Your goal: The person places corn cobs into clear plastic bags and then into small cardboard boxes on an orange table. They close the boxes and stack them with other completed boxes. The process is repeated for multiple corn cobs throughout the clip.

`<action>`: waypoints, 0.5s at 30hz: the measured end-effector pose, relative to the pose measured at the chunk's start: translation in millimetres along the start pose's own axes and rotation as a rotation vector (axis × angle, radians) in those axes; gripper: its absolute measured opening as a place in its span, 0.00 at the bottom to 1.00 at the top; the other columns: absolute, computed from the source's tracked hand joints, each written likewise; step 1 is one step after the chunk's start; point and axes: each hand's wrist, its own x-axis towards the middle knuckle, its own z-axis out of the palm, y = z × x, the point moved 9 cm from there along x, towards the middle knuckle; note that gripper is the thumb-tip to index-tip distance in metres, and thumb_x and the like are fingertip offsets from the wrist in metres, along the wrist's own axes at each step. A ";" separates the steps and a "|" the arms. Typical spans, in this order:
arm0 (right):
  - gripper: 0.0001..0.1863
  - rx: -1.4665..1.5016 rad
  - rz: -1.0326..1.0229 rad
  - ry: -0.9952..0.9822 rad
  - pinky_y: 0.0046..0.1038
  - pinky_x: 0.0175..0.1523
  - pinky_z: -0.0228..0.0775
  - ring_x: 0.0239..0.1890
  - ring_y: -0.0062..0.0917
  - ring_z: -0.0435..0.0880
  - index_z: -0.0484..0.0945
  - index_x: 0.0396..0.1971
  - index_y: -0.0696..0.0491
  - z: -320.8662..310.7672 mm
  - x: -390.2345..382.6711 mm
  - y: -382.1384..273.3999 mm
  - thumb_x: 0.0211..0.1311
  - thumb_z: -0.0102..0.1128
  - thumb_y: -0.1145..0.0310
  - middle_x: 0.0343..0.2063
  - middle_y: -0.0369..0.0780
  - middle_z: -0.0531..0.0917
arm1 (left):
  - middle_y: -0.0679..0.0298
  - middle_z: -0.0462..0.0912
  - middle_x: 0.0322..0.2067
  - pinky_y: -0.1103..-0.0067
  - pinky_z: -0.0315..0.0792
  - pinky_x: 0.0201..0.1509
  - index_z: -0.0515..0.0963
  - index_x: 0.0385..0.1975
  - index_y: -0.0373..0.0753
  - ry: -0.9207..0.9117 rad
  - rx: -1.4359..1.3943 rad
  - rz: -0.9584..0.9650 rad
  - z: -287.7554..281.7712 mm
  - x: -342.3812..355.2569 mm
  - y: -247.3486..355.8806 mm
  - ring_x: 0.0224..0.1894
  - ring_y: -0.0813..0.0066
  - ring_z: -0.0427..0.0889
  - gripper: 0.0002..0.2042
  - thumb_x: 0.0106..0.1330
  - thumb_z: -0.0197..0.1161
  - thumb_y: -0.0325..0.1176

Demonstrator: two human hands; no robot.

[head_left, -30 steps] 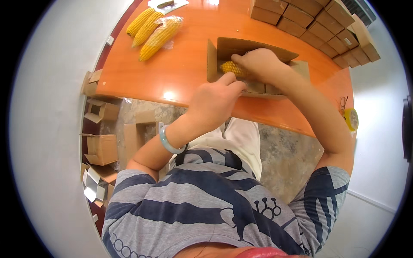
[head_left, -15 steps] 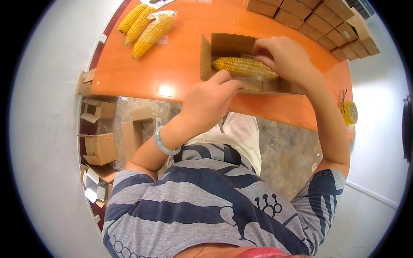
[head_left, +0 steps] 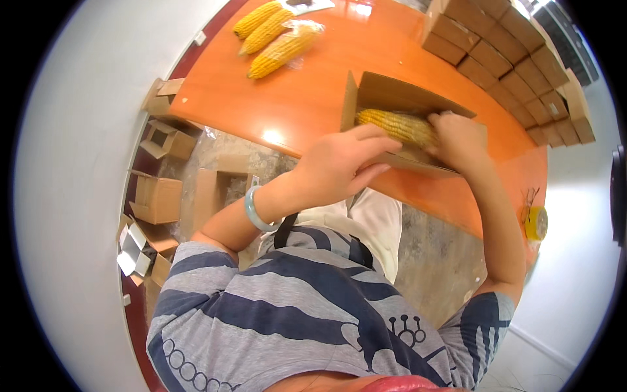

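An open cardboard box (head_left: 353,98) stands near the table's front edge, with a yellow corn cob (head_left: 392,123) lying lengthwise inside; its right part looks blurred, apparently under clear plastic. My right hand (head_left: 458,140) reaches into the box's right end, fingers closed around that end of the cob. At the near wall is my left hand (head_left: 343,162), a pale bangle on its wrist. Its fingers extend over the rim beside the cob, while the thumb stays apart, outside the wall. Whether those fingertips touch the cob I cannot tell.
Several corn cobs (head_left: 269,39) lie at the table's far left, one in clear plastic (head_left: 307,29). Stacked cardboard boxes (head_left: 496,62) occupy the far right. A yellow tape roll (head_left: 537,223) sits at the right edge. Opened cartons (head_left: 158,199) stand on the floor to the left.
My right hand has lowered deeper into the box and closed on the cob's right end. My left hand's pinch on the near wall has loosened, its fingers spreading. The whole view has shifted and turned.
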 end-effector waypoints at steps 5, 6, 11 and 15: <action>0.20 0.372 0.156 0.000 0.38 0.47 0.77 0.44 0.39 0.86 0.83 0.49 0.52 -26.4 -15.8 25.1 0.58 0.72 0.62 0.40 0.45 0.87 | 0.59 0.83 0.44 0.80 0.78 0.30 0.83 0.47 0.37 0.283 -0.076 -0.123 -60.8 14.9 -67.2 0.26 0.78 0.81 0.13 0.63 0.69 0.25; 0.19 0.405 0.194 0.031 0.38 0.47 0.77 0.44 0.39 0.86 0.82 0.50 0.52 -34.9 -24.7 27.1 0.60 0.70 0.62 0.41 0.44 0.87 | 0.57 0.83 0.46 0.80 0.78 0.32 0.82 0.49 0.37 0.300 0.103 -0.115 -76.1 22.9 -82.7 0.28 0.77 0.82 0.14 0.64 0.69 0.26; 0.16 0.592 0.161 0.384 0.32 0.44 0.77 0.39 0.36 0.87 0.81 0.51 0.54 -81.4 -71.7 11.0 0.63 0.67 0.70 0.39 0.45 0.86 | 0.54 0.83 0.46 0.67 0.79 0.47 0.77 0.56 0.36 0.488 0.796 -0.003 -131.7 43.4 -172.5 0.41 0.58 0.84 0.23 0.63 0.71 0.37; 0.16 0.673 0.141 0.390 0.29 0.41 0.77 0.36 0.36 0.87 0.82 0.50 0.54 -78.4 -94.4 -6.9 0.62 0.68 0.73 0.40 0.44 0.86 | 0.51 0.84 0.44 0.62 0.77 0.55 0.78 0.50 0.36 0.393 0.825 -0.284 -131.8 53.5 -227.4 0.47 0.52 0.83 0.26 0.60 0.72 0.49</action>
